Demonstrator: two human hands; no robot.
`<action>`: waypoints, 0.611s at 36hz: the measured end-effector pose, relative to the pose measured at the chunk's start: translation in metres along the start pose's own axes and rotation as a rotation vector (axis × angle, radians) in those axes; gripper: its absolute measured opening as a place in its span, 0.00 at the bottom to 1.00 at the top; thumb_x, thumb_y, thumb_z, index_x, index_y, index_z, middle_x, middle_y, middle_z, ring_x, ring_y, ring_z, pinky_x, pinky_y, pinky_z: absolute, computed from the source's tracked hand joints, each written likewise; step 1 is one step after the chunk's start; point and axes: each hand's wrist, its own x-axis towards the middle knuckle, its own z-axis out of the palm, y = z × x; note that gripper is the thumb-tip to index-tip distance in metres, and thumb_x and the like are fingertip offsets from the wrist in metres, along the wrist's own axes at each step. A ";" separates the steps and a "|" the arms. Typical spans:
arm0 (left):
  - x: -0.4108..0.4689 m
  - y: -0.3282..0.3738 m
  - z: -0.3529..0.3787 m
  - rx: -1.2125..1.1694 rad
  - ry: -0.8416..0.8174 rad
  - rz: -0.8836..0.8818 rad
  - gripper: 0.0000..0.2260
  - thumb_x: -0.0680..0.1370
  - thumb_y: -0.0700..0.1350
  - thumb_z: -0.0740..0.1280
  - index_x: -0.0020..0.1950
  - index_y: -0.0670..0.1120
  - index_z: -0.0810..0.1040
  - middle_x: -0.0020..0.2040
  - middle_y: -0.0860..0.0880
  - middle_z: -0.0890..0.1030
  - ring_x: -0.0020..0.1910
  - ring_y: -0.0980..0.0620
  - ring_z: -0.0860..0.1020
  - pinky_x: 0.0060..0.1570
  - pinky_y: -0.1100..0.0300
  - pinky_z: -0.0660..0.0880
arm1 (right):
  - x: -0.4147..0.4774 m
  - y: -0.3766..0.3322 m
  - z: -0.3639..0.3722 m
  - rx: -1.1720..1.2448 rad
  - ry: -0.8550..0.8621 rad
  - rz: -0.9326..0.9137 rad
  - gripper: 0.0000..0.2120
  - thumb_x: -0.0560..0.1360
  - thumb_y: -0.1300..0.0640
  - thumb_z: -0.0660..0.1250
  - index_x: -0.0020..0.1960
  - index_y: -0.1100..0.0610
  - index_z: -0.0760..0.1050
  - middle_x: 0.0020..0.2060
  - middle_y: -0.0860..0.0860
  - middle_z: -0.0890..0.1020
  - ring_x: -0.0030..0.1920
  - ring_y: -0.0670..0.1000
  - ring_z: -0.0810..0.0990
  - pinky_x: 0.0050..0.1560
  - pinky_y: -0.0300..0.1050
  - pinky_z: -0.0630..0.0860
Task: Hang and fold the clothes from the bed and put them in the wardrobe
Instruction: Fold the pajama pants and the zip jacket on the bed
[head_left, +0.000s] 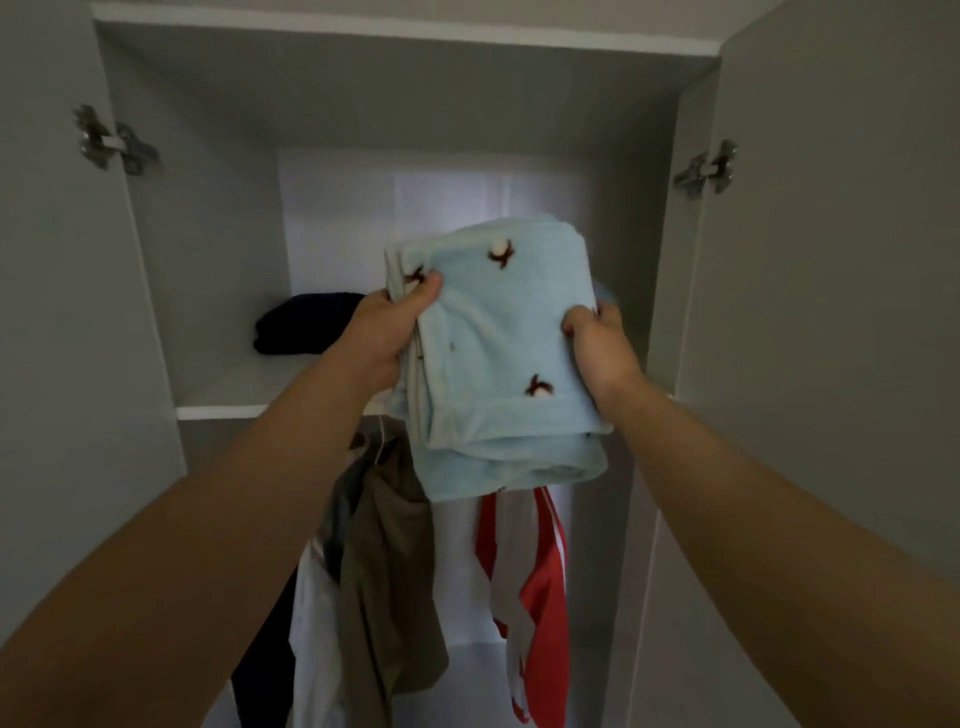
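Light-blue folded garment (498, 358), fleecy with small dark motifs, is up in front of the open wardrobe (208, 234), held between my two hands at about the height of the shelf (228, 413). My left hand (387, 327) pinches its 9 o'clock edge, thumb lying across the front face and fingers hidden behind the cloth. My right hand (602, 348) grips the 3 o'clock edge, fingers curled round it.

The bundle's long axis runs from 12 to 6 o'clock, the top leaning a little toward 1. Its upper end already sits in front of the shelf opening, while the lower end hangs below the shelf's front lip, in front of the hung clothes: a brown garment (384, 561) at 7 o'clock and a red-and-white garment (530, 571) at 6.

The shelf lies beyond the bundle, toward 12 o'clock from my hands. A dark folded garment (301, 322) is on its 9 o'clock side, just past my left hand. The space behind the bundle, toward 3 o'clock, looks free as far as I can see, though the cloth hides much of it.

I judge the next move needs the lower end lifted clear of the lip, the bundle tipped flat and pushed in beside the dark one. Both hands seem equally near.
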 end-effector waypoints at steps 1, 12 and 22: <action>0.019 0.001 0.001 0.004 0.014 -0.009 0.20 0.71 0.57 0.77 0.54 0.44 0.83 0.47 0.48 0.87 0.46 0.49 0.86 0.40 0.57 0.82 | 0.020 0.000 0.004 -0.025 -0.001 -0.028 0.21 0.77 0.51 0.61 0.69 0.51 0.65 0.53 0.51 0.79 0.50 0.54 0.79 0.49 0.47 0.74; 0.207 -0.015 0.006 0.011 0.030 -0.264 0.20 0.75 0.59 0.72 0.56 0.45 0.83 0.52 0.44 0.86 0.49 0.46 0.85 0.45 0.54 0.81 | 0.217 0.018 0.049 -0.332 -0.111 -0.087 0.28 0.79 0.45 0.58 0.76 0.54 0.57 0.65 0.61 0.75 0.62 0.62 0.75 0.60 0.49 0.69; 0.292 -0.143 -0.020 0.792 0.200 -0.277 0.19 0.83 0.46 0.64 0.68 0.34 0.74 0.67 0.38 0.77 0.66 0.39 0.75 0.63 0.54 0.73 | 0.260 0.116 0.092 -0.954 -0.285 -0.234 0.27 0.80 0.37 0.56 0.67 0.57 0.73 0.64 0.61 0.76 0.62 0.61 0.75 0.64 0.53 0.73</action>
